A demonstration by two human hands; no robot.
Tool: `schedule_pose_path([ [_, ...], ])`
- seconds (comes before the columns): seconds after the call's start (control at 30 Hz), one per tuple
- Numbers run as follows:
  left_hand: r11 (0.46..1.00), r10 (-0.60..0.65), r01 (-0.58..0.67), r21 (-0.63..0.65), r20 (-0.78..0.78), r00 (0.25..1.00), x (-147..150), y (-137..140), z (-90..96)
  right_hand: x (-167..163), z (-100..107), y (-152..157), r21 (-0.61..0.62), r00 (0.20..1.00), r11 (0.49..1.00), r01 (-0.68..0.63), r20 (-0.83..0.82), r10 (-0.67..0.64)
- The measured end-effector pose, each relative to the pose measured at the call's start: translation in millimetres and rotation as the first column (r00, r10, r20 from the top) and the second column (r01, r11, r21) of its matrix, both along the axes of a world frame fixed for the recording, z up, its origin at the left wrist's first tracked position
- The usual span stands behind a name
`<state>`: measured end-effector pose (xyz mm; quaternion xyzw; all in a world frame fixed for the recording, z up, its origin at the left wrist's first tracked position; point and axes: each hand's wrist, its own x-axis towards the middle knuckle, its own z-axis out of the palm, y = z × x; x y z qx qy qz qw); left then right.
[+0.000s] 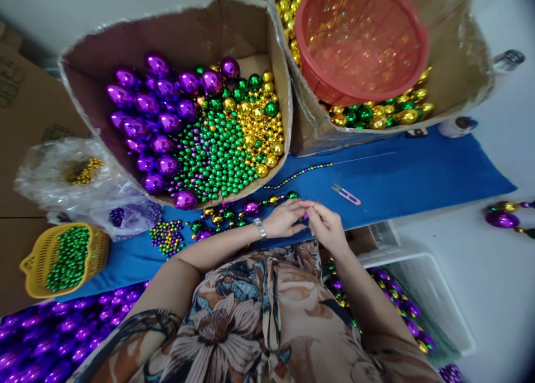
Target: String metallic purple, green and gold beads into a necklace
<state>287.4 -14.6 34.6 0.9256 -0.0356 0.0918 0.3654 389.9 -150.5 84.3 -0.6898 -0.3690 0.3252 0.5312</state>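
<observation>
My left hand point(286, 218), with a watch on the wrist, and my right hand point(328, 226) meet over the blue cloth point(376, 174). Their fingertips pinch together on a thin thread, of which only a short dark end shows. Close by my left hand lies a bead strand point(251, 207) of large and small purple, green and gold beads; a purple bead peeks out beneath the fingers. Pink thread snips point(346, 194) rest just beyond my right hand. Further up, a thin strand of tiny beads point(296, 175) trails off into a pale thread.
A cardboard box point(278, 54) of loose beads stands ahead; beside it, another box point(455, 98) carries a red basket point(361, 87). Left are a yellow basket point(100, 255), plastic bags point(54, 171) and a small bead pile point(167, 237). A white crate point(447, 294) sits low at right.
</observation>
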Motion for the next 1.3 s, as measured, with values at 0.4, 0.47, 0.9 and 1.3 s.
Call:
schedule_pose_path([
  [0.4, 0.988, 0.08, -0.069, 0.139, -0.079, 0.994, 9.0, 1.7, 11.7, 19.9, 24.4, 4.2, 0.238, 0.931, 0.9, 0.365, -0.106, -0.35],
  [0.47, 0.986, 0.1, -0.089, 0.144, -0.073, 0.992, 10.0, 0.3, 12.5, 30.6, 28.9, 4.3, 0.271, 0.902, 0.86, 0.431, -0.141, -0.408],
  [0.9, 0.958, 0.183, -0.176, 0.227, -0.01, 0.983, 21.7, -2.3, 28.7, 58.4, 49.9, 2.7, 0.439, 0.769, 0.681, 0.586, -0.037, -0.638],
  [1.3, 0.876, 0.088, 0.01, 0.482, -0.18, 0.98, 4.3, 3.8, 20.8, 18.1, 31.2, 7.6, 0.154, 0.975, 0.967, 0.204, 0.052, -0.214],
])
